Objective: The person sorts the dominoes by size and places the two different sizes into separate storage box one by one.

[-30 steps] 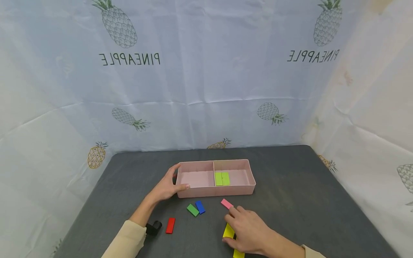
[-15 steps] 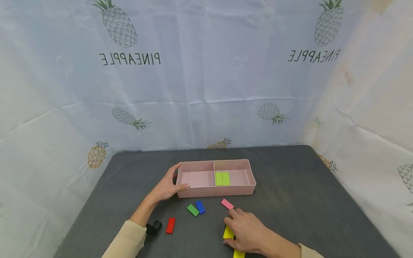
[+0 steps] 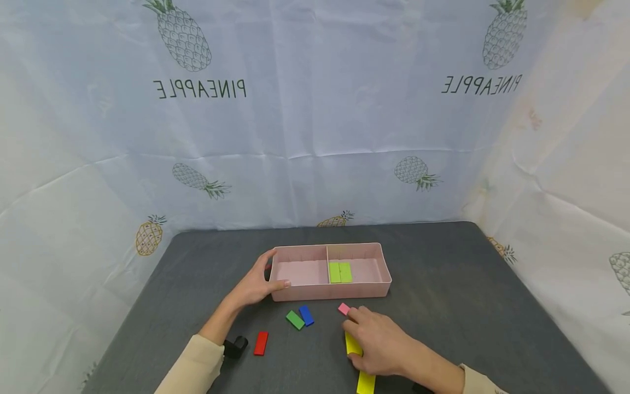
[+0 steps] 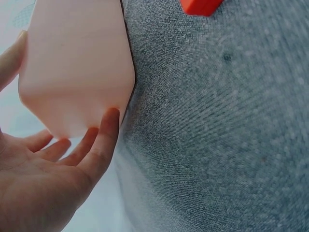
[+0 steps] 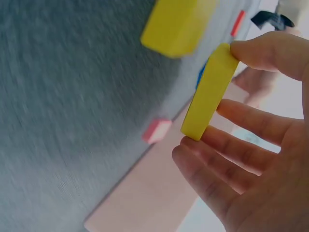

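At the left end of a pink two-compartment box, my left hand grips the wall, thumb at the front side and fingers round the end. The left wrist view shows the fingertips touching the box's end. My right hand pinches a yellow domino block between thumb and fingers, above the table. A second yellow block lies just below that hand. Partly hidden beyond its fingertips is a pink block. Two lime-green blocks lie side by side in the right compartment, against the divider.
Between the hands, a green block and a blue block lie touching or nearly so. Nearer the left sleeve is a red block. A black wrist mount sits by the left wrist. White pineapple-print cloth surrounds the grey table.
My right hand has risen slightly and moved a little forward, with the yellow block tilted up in its fingers, covering more of the pink block. The left hand and the box have stayed put.
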A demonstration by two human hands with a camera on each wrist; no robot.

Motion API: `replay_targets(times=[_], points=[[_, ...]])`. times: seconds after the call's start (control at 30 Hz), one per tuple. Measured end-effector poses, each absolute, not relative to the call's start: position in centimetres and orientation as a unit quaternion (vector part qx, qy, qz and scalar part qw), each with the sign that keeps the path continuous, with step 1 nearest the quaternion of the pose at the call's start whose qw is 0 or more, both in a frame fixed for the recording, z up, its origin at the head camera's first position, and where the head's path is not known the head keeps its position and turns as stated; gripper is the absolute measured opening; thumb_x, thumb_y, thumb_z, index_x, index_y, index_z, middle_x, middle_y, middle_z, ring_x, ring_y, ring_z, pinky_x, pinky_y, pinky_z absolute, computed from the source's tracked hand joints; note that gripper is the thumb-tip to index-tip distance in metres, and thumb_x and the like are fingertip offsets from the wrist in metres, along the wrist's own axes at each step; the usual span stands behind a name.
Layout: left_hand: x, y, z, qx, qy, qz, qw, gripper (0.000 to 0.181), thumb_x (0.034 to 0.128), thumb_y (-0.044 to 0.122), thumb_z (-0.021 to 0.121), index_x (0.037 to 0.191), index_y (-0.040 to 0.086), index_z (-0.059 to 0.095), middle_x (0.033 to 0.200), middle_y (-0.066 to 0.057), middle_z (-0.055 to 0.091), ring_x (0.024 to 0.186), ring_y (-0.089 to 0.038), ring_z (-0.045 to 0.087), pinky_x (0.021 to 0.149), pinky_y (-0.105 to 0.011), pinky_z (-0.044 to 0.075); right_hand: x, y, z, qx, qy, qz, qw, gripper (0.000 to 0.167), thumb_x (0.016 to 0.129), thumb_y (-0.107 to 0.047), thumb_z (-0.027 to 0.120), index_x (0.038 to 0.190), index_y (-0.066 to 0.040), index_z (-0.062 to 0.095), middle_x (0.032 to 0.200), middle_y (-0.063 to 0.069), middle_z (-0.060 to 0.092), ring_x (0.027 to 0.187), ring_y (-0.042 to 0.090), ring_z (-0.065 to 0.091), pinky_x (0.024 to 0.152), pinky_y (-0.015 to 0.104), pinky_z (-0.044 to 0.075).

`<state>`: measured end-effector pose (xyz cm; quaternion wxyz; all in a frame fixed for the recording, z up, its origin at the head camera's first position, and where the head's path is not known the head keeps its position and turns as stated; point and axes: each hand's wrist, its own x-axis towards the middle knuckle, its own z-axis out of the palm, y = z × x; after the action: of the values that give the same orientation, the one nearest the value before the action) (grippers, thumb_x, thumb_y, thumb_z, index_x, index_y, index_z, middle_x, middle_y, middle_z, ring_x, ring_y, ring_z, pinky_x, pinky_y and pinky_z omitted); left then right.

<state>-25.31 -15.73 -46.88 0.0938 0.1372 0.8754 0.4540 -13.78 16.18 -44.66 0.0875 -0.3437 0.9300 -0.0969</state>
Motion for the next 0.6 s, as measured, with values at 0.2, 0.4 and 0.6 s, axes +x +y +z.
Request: replay_targets(times=[0.2,0.4,0.6], points=[[-25.4,-15.8,-46.9,0.138,0.877,0.451,0.092,0.097,0.0889,0.036,0.078,0.162,0.011,0.019,0.166,-0.019,0.018,0.146,-0.045,0.032,0.109,-0.066,0.033,-14.6,16.8,-43.5,-0.352,0.928,-0.107,0.05,0.045,0.082,-0.035,0.08,0.119,-0.011,0.068,0.098,-0.009,0.05,0.088,0.008,0.043,0.073,0.023,0.046],[-25.4,-15.8,-46.8,0.136,0.878,0.45,0.093,0.099,0.0883,0.038,0.078,0.163,0.012,0.019,0.166,-0.019,0.018,0.146,-0.045,0.031,0.11,-0.066,0.033,-15.4,17.2,-42.2,-0.364,0.926,-0.104,0.0,0.048,0.081,-0.031,0.081,0.121,-0.009,0.066,0.105,-0.006,0.054,0.093,0.011,0.047,0.077,0.025,0.05],[-25.3,-15.7,-46.7,0.136,0.878,0.45,0.093,0.098,0.0889,0.036,0.078,0.163,0.011,0.019,0.166,-0.019,0.017,0.147,-0.045,0.031,0.11,-0.066,0.032,-16.0,17.4,-41.1,-0.369,0.923,-0.103,-0.022,0.051,0.079,-0.028,0.082,0.123,-0.01,0.064,0.116,-0.002,0.058,0.099,0.014,0.051,0.079,0.028,0.053]])
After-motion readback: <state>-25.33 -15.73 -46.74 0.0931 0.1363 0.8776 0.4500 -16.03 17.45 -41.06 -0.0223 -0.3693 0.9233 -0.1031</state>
